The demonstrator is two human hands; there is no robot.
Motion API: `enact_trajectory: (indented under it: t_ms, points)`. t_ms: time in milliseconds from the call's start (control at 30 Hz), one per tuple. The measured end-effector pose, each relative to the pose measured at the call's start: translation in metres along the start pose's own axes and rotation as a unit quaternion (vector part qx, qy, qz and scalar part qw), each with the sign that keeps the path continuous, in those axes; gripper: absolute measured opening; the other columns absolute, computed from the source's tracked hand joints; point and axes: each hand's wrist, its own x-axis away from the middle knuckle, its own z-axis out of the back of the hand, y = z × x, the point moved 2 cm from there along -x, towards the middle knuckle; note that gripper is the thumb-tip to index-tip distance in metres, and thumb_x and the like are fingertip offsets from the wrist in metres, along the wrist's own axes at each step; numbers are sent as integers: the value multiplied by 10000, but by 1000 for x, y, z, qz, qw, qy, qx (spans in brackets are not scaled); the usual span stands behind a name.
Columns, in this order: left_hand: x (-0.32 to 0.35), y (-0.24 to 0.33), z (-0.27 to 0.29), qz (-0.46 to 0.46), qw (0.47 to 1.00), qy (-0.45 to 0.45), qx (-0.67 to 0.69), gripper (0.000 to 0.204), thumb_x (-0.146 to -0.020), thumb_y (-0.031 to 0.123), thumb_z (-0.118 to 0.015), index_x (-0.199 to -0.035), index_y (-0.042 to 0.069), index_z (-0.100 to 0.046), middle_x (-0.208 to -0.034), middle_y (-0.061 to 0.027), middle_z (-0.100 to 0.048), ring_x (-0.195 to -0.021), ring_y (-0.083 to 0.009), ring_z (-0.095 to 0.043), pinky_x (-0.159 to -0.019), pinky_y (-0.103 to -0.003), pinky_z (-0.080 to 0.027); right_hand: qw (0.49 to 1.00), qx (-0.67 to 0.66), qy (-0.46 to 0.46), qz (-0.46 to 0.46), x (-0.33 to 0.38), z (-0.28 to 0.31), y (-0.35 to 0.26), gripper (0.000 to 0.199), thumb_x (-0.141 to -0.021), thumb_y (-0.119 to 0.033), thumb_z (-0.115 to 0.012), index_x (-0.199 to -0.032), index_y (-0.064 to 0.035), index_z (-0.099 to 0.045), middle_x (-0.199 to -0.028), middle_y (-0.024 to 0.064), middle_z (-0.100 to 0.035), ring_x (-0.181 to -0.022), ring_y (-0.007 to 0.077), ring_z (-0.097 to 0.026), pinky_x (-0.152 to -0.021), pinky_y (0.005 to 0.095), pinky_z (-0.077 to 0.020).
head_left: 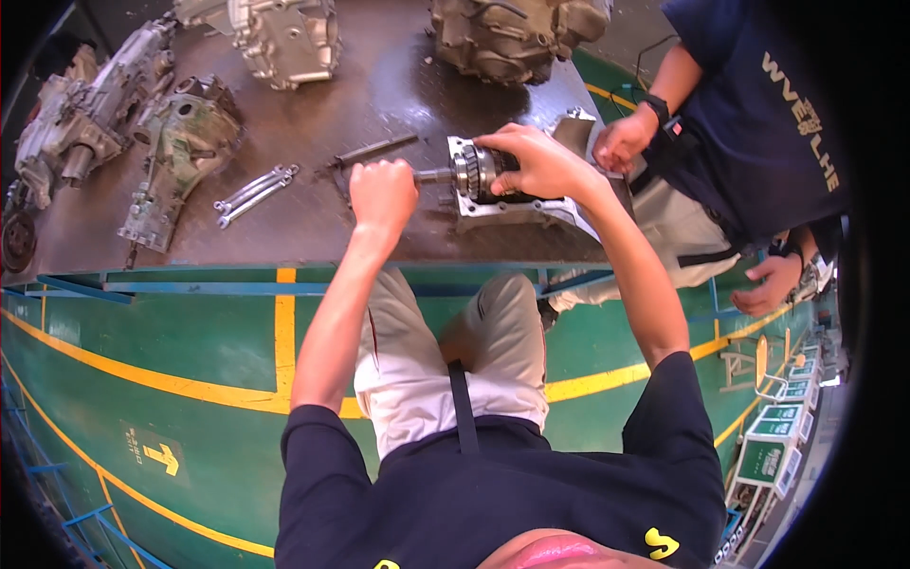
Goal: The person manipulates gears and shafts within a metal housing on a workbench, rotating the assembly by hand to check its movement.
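Note:
At the bench's near edge, an open silver metal gearbox housing (pixel 517 210) lies with a gear assembly (pixel 466 171) inside it. A metal shaft (pixel 435 176) sticks out of the assembly toward the left. My left hand (pixel 383 197) is closed in a fist round the outer end of this shaft. Over the gears my right hand (pixel 542 163) curves from above, thumb and fingers on either side, gripping the assembly. My palm and fingers hide part of the gears and the housing's inside.
Behind my left hand lies a dark metal rod (pixel 375 150). Several wrenches (pixel 256 196) rest left of it. Gearbox castings (pixel 180 152) stand along the left, with a silver casting (pixel 289 43) and a darker one (pixel 512 40) at the back. A co-worker (pixel 749 142) stands close at the right.

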Motion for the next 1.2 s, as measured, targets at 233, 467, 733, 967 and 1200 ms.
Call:
enact_trajectory:
  t_ms: [233,467,733,967,1200]
  points:
    - [-15,1,18,9,989,-142,50,262,-800,301,-761,-812,39,-753,-832,-188,-727,-777,-357,-723,-714,-465,-578,992,-46,-84,-79,-17,1,7,632,-848,-335,-774,-1381,-53,-585,-1279,173,-637,-1203,374,-574,-1009,448,-452]
    - [-16,-6,19,-33,982,-177,65,296,-825,330,-749,-888,40,-751,-906,-193,-731,-883,-363,-717,-777,-465,-579,996,54,66,-21,-1,-6,-16,508,-803,-225,-805,-1261,-51,-671,-1129,115,-620,-1137,327,-555,-976,435,-452]
    - [-60,-24,6,4,858,-492,146,357,-795,349,-730,-755,2,-659,-677,-83,-622,-594,-221,-602,-575,-387,-491,994,71,78,-35,-2,-15,-19,389,-900,-249,-710,-1254,-91,-688,-1164,71,-619,-1177,288,-537,-975,437,-441]
    - [-50,-27,-1,-58,921,-362,130,331,-785,292,-727,-894,-21,-727,-827,-188,-721,-780,-330,-720,-716,-459,-555,990,108,81,-44,-2,-23,-12,375,-977,-310,-600,-1296,-122,-666,-1206,57,-598,-1230,265,-499,-988,472,-414]
    - [-7,-12,-12,-57,998,-40,-4,143,-849,200,-665,-821,62,-691,-794,-137,-707,-760,-319,-714,-688,-440,-569,990,78,118,24,14,-14,-30,390,-816,-168,-773,-1185,-94,-670,-1198,58,-605,-1177,285,-541,-957,436,-444]
